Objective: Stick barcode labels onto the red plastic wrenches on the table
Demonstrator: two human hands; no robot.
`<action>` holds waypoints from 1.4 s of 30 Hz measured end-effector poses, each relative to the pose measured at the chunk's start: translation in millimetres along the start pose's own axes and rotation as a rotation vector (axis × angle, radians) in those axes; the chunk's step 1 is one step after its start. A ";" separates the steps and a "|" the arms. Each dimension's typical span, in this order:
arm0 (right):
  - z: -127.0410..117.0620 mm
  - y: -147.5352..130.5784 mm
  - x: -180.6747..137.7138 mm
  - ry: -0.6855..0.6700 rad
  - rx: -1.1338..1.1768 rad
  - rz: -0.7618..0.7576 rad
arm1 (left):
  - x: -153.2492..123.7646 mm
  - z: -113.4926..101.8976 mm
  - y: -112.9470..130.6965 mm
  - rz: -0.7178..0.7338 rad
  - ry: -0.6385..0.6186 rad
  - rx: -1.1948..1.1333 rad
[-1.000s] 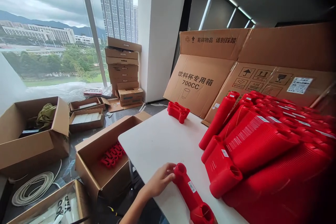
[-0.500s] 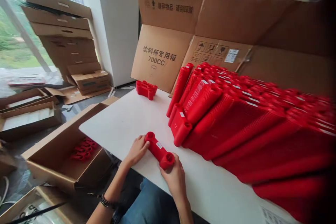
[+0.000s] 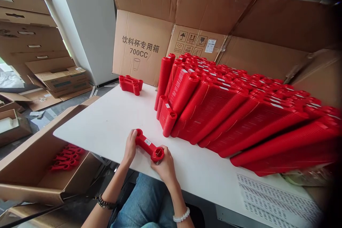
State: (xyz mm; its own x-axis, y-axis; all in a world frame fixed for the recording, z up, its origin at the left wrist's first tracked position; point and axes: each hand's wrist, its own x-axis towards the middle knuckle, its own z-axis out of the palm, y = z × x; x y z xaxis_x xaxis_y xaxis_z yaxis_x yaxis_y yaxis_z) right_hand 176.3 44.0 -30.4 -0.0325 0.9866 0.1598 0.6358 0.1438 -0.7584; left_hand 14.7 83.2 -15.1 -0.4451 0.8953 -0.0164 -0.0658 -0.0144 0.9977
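Head view, looking down at a white table (image 3: 112, 121) that filled the middle of the frame. Near the lower centre, two bare hands gripped one small red plastic piece (image 3: 148, 145), shaped like a short bar with a round socket at each end and a white sticker on its middle. It lay at the table's near edge. The left hand (image 3: 130, 146) curled its fingers around the upper-left socket; the right hand (image 3: 165, 164) closed thumb and fingers around the lower-right socket. A dark bracelet circled the left wrist and a white bead bracelet the right. Across the right half of the frame, long nested stacks of red pieces (image 3: 240, 110) leaned on the table, well apart from the hands. A small cluster of red pieces (image 3: 130, 84) sat at the table's far left corner. Behind everything stood a large opened cardboard carton (image 3: 144, 39) with printed characters and "700CC". At lower left, an open cardboard box (image 3: 29, 171) on the floor held several more red pieces. A sheet of barcode labels (image 3: 269, 199) lay at lower right.
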 end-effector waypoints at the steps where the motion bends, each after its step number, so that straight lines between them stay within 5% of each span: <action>1: -0.7 0.8 -0.7 -0.001 0.011 -0.003 | -0.3 1.8 0.2 0.007 -0.007 -0.013; 13: -14.5 -10.7 -1.5 0.057 0.035 -0.046 | 3.8 9.4 25.1 -0.059 -0.011 -0.168; 19: -38.4 -31.2 24.3 0.198 0.107 -0.240 | 22.3 43.1 66.9 -0.021 0.113 -0.282; 29: -88.4 -63.1 98.4 0.554 -0.065 -0.625 | 101.4 101.5 153.3 0.105 -0.272 -0.294; 42: -73.0 -52.2 111.1 0.724 -0.220 -0.575 | 125.2 125.8 140.6 0.218 -0.503 -0.174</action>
State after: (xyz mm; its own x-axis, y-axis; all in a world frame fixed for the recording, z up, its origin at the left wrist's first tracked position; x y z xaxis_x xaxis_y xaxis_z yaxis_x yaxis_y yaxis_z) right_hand 195.8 140.6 73.1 0.0536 0.4708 0.8806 0.8044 0.5022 -0.3174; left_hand 62.0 249.2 131.4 0.0121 0.9645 0.2637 -0.1848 -0.2570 0.9486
